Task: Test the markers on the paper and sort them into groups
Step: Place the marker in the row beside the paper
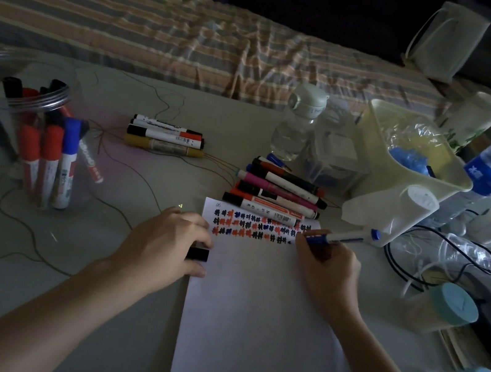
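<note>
- The right hand (327, 264) grips a blue marker (341, 238) in a writing hold, tip down at the right end of the third row of test marks, so by my reading the step in hand is testing this one.
- The left hand (164, 245) rests at the left edge of the paper (261, 318), fingers curled over a small black cap (197, 254). It looks placed to pin the sheet steady and keep the cap ready for closing.
- The paper lies lengthwise on the desk (95, 258) between both arms. Three rows of black, red and blue scribbles fill its top, and the rest is bare, so plenty of room remains.
- Sorted group one: four markers (164, 136) lie side by side at centre-left, three white-bodied and one yellow.
- Sorted group two: a heap (279, 191) just beyond the paper's top edge, overlapping it, with roughly seven markers; overlap makes an exact count unsure.
- The clear jar (14, 101) at left holds the likely untested stock. About six or seven red, blue and black markers stand upright inside, so sorting seems past halfway.
- Thin wires trail across the desk near both groups, worth minding when a marker is laid down.
</note>
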A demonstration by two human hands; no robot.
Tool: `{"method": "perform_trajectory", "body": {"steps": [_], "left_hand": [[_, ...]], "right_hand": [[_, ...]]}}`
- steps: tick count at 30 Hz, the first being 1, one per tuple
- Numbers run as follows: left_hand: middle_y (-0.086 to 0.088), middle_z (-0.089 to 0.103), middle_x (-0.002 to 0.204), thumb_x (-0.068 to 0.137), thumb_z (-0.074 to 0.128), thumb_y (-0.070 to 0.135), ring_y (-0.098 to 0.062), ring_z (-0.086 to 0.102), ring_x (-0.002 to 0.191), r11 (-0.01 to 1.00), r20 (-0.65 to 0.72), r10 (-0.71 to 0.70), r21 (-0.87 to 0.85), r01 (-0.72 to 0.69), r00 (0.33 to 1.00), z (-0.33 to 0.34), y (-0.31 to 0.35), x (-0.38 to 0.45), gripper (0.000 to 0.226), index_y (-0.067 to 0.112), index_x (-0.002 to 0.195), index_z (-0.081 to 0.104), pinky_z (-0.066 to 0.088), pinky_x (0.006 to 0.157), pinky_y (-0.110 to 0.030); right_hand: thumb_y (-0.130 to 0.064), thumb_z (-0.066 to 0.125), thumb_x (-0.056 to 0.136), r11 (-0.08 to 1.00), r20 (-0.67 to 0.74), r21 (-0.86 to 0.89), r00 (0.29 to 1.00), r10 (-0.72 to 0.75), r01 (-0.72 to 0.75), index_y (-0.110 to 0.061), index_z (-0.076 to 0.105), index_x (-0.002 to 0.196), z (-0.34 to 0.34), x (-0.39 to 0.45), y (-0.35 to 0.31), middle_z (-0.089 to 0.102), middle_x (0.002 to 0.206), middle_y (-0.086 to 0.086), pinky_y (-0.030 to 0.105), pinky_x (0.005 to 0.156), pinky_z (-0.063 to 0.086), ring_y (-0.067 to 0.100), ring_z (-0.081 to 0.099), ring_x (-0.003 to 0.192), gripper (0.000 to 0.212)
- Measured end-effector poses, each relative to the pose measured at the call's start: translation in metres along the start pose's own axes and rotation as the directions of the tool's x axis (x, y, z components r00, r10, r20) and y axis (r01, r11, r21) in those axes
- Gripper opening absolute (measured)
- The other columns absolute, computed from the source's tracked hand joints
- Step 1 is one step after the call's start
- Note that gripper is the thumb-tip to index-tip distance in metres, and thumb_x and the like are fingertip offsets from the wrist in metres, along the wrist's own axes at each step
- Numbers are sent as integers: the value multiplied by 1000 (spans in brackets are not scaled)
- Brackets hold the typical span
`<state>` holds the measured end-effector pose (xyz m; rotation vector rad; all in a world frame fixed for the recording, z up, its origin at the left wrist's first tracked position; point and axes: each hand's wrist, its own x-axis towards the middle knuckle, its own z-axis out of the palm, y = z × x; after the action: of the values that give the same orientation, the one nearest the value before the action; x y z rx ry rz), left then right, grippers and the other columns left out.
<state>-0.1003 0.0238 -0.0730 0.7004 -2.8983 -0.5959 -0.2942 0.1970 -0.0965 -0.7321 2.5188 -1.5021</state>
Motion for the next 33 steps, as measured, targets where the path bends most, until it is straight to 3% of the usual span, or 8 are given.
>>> {"method": "perform_trajectory", "body": {"steps": [9, 12, 15, 17, 20, 23, 29, 33], "left_hand": [[10, 61, 122, 83, 72, 32, -15, 51, 113, 998, -92, 42, -42, -46, 995, 4, -3, 0, 27, 26, 110, 72, 45, 92, -32], [4, 58, 110, 80, 75, 27, -15, 49, 104, 997, -189, 37, -55, -48, 981, 2, 0, -1, 26, 21, 106, 73, 42, 82, -22], [3, 52, 96, 79, 76, 23, -14, 51, 92, 981, -269, -22, -191, -32, 963, -11, 7, -4, 22, 18, 101, 72, 35, 72, -14], [5, 54, 92, 82, 74, 25, -8, 53, 85, 952, -254, -47, -305, -33, 966, -22, 13, -11, 20, 20, 100, 71, 36, 69, -10], [8, 64, 92, 87, 69, 27, -3, 60, 81, 891, -177, -78, -455, -12, 981, -35, 22, -26, 15, 19, 100, 67, 46, 69, -14], [4, 71, 91, 92, 64, 22, -5, 69, 77, 708, -62, -178, -701, 84, 982, -43, 23, -35, 13, 13, 101, 65, 57, 75, -22], [-12, 72, 92, 92, 59, 2, -19, 71, 80, 66, 149, -318, -982, 179, 936, -60, 17, -51, 6, 3, 96, 64, 57, 71, -21], [-13, 72, 93, 90, 59, -2, -21, 71, 83, -118, 202, -335, -978, 172, 920, -65, 12, -58, 9, 2, 98, 62, 58, 70, -23]], "right_hand": [[-25, 74, 84, 999, -19, -9, 999, 50, -50, -16, 70, 74, 3, 4, -1, 69, 67, 3, 27, 54, 48, 11, 57, 58, 14], [-26, 75, 83, 996, -20, -13, 996, 87, -88, -15, 69, 80, 3, 7, -4, 69, 73, 0, 21, 54, 49, 12, 61, 63, 13], [-29, 74, 85, 977, -2, 87, 980, 197, -196, -11, 69, 87, -3, 8, -15, 69, 74, 4, 17, 54, 47, 15, 60, 65, 19], [-28, 73, 86, 957, 30, 146, 968, 251, -252, -7, 68, 90, -8, 5, -29, 66, 73, 8, 27, 59, 48, 17, 56, 63, 22], [-21, 71, 88, 959, 68, 192, 977, 200, -210, -7, 68, 95, -12, -9, -60, 64, 68, 2, 26, 57, 51, 12, 53, 57, 17], [-20, 66, 91, 917, 140, 339, 975, 174, -212, -10, 68, 93, -9, -31, -99, 62, 67, -2, 23, 57, 49, 9, 55, 60, 11], [-33, 62, 92, 754, 279, 542, 926, 254, -370, -9, 69, 103, 5, -76, -135, 62, 74, 3, 26, 59, 46, 13, 56, 66, 28], [-30, 64, 90, 747, 309, 543, 918, 248, -384, -4, 67, 107, 12, -92, -136, 66, 77, 3, 23, 56, 48, 12, 59, 65, 31]]}}
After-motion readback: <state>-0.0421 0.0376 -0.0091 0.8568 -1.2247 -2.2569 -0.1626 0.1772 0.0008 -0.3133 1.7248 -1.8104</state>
